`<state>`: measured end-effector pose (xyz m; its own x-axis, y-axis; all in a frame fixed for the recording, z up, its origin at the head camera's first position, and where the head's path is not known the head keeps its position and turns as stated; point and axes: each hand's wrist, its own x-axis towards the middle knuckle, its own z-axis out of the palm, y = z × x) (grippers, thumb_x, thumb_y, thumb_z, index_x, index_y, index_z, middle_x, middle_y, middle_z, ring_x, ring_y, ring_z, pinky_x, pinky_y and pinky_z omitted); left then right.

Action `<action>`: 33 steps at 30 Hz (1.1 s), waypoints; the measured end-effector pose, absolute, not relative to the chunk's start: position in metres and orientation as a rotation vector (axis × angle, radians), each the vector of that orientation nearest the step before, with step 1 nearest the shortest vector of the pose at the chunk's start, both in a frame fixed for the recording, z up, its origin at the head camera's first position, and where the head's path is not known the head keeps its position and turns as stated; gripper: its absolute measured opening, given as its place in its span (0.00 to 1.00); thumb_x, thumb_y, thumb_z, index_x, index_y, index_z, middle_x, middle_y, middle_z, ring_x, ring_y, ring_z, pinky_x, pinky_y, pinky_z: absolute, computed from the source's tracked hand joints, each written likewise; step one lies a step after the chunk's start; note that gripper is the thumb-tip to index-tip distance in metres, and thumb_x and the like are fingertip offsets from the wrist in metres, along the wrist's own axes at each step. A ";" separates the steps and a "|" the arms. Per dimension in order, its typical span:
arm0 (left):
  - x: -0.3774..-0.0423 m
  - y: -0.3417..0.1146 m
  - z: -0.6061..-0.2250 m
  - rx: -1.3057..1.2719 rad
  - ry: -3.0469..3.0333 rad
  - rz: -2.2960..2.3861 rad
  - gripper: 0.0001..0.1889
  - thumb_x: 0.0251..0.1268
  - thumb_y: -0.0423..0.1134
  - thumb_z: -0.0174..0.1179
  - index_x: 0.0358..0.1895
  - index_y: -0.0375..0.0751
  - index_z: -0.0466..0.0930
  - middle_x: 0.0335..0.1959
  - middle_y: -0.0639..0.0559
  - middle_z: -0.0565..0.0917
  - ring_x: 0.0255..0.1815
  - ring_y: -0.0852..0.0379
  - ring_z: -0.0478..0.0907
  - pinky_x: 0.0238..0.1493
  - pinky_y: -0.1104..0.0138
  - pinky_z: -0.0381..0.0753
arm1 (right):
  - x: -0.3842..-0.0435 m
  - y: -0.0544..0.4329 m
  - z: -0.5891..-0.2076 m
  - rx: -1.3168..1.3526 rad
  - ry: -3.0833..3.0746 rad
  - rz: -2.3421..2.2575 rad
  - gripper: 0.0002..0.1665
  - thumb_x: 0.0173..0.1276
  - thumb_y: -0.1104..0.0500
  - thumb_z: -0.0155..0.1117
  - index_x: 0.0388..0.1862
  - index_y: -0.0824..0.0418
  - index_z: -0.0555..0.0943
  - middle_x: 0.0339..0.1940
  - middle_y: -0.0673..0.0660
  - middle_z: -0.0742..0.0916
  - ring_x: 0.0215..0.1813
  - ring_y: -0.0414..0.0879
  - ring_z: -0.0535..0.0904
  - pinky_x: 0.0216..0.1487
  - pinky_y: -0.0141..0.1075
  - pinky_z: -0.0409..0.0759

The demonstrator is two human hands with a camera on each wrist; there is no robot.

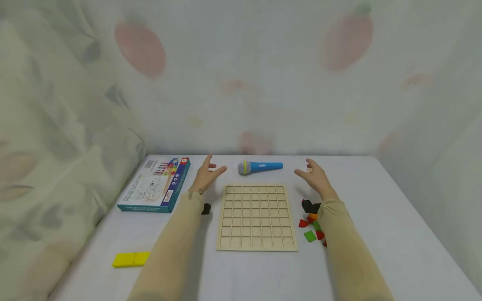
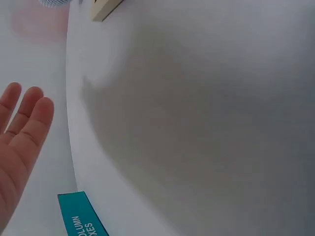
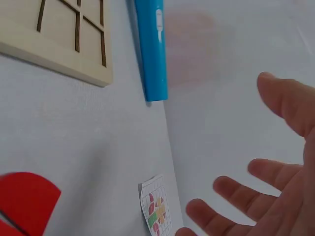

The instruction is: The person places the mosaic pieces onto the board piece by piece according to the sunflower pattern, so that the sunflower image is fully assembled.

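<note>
My left hand (image 1: 205, 175) is held over the table between the box and the wooden grid board (image 1: 257, 249), fingers spread and nothing in them. On the other side of the board, my right hand (image 1: 315, 179) also hovers with loose, parted fingers and holds nothing. A blue toy microphone (image 1: 263, 167) with a grey head lies behind the board, between the hands. In the right wrist view, a small card (image 3: 156, 206) with a coloured pattern lies below the right fingers. The board's square cells hold no pieces.
Loose red (image 1: 303, 223), green (image 1: 310, 236) and black pieces (image 1: 309, 207) lie by the right sleeve, which hides some. A black piece (image 1: 206, 209) shows beside the left sleeve. A flat teal-edged box (image 1: 154, 188) and a yellow block (image 1: 131, 259) are at left.
</note>
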<state>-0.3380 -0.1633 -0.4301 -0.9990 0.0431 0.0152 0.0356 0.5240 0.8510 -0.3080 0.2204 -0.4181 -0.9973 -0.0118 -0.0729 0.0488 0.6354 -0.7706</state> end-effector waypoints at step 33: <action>-0.222 -0.176 -0.448 0.045 2.509 1.294 0.54 0.48 0.54 0.68 0.74 0.55 0.39 0.27 0.48 0.75 0.21 0.55 0.75 0.24 0.67 0.73 | -0.240 0.227 -0.429 0.419 2.744 -1.179 0.36 0.66 0.48 0.55 0.63 0.73 0.65 0.57 0.72 0.73 0.52 0.61 0.71 0.56 0.52 0.73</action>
